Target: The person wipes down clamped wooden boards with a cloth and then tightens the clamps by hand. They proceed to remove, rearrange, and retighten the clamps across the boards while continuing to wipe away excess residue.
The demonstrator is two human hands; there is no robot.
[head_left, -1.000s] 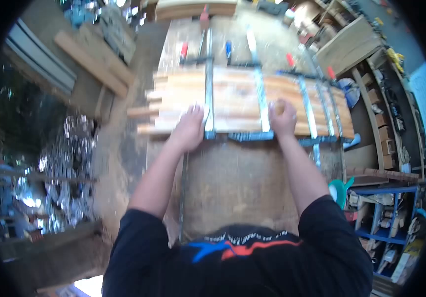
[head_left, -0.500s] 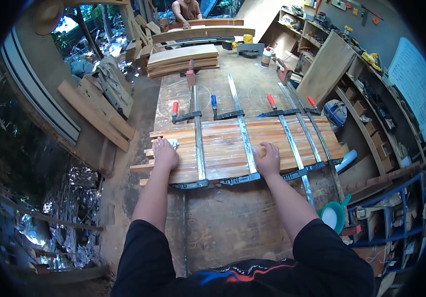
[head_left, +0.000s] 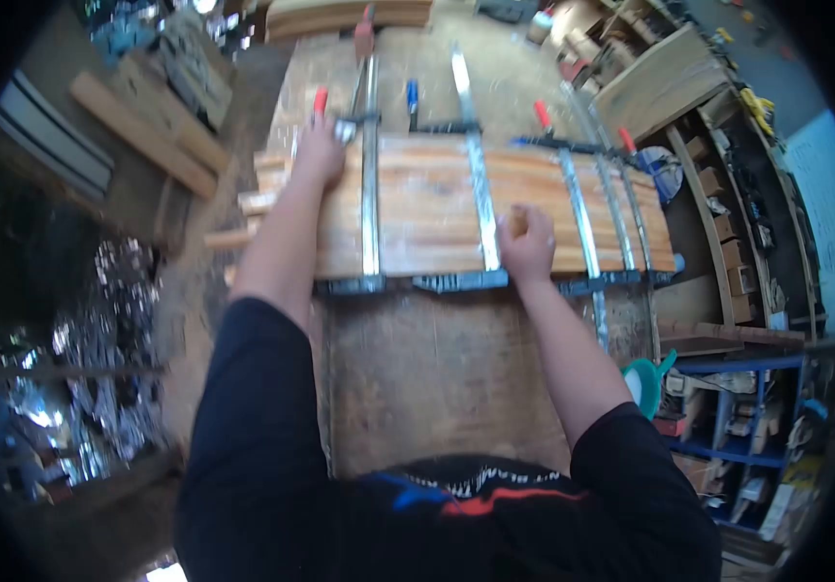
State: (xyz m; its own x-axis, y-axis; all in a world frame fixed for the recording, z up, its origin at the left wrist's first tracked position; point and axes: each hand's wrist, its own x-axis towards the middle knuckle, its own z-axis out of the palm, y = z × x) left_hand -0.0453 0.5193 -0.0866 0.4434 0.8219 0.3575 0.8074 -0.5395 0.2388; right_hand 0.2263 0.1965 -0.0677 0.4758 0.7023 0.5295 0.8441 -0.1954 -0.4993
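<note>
Your counter [head_left: 417,58] carries a panel of wooden strips [head_left: 422,213], crossed by bar clamps [head_left: 481,199]. Well apart, your left hand [head_left: 321,155] is at the panel's far left corner beside a red handle [head_left: 321,101], its grip too blurred to tell, and your right hand [head_left: 530,248] curls around a small tan piece [head_left: 517,224] over the panel
</note>
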